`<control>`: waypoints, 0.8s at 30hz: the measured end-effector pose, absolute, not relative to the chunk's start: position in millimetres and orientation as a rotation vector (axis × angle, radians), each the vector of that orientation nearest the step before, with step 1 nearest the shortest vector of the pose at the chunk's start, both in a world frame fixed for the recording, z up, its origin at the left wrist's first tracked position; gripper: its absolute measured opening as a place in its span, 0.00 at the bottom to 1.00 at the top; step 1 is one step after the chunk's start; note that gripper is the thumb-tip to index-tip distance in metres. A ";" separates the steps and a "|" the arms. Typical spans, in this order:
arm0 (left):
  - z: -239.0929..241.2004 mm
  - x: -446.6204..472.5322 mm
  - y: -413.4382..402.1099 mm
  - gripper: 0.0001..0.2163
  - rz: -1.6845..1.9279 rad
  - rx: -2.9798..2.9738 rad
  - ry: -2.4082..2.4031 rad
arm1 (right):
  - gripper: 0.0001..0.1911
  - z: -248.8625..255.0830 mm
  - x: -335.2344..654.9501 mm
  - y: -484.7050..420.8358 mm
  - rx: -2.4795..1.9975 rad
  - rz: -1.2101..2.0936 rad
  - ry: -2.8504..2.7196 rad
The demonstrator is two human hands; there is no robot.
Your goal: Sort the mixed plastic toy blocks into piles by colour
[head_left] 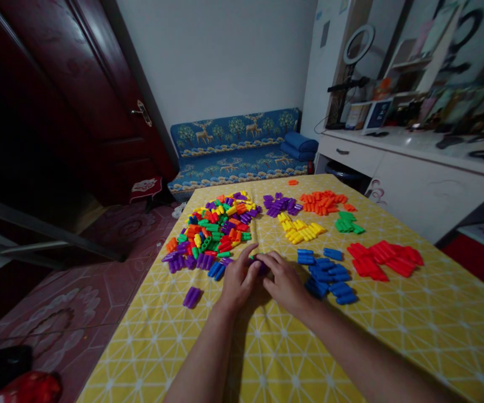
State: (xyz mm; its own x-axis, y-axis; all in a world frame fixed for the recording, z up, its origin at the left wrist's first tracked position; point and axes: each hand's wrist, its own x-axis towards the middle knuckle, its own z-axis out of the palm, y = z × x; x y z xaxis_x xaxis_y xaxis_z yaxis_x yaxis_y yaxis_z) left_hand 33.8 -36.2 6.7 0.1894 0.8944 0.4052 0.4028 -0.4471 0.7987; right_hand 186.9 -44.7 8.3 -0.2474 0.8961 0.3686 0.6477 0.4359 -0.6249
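Head view: left hand (pixel 237 280) and right hand (pixel 284 282) are met over a purple piece (pixel 262 265), pinched between the fingertips of both, near the middle of the yellow tablecloth (pixel 393 336). Mixed pile (pixel 212 229) is seen far left. Blue pieces (pixel 326 277) lie just right, red pieces (pixel 385 260) farther right.

Readable text: none
Box on white dresser (pixel 377 115): print too blurred to read
Papers on wall (pixel 325 33): too small to read
Plastic pieces (pixel 212 229): no markings legible
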 end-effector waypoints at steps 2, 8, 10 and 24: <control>4.2 31.6 -33.7 0.22 1.250 1.929 1.278 | 0.29 12.8 193.4 -28.4 -1.305 0.453 -2.041; 0.5 30.8 -27.2 0.21 1.292 1.869 1.373 | 0.17 36.1 229.2 61.4 -1.537 0.554 -1.983; 0.2 31.5 -26.4 0.21 1.286 1.869 1.377 | 0.15 44.9 240.0 94.6 -1.598 0.498 -1.893; -5.6 29.4 -21.1 0.17 1.278 1.863 1.451 | 0.22 8.9 198.9 55.1 -1.300 0.543 -1.547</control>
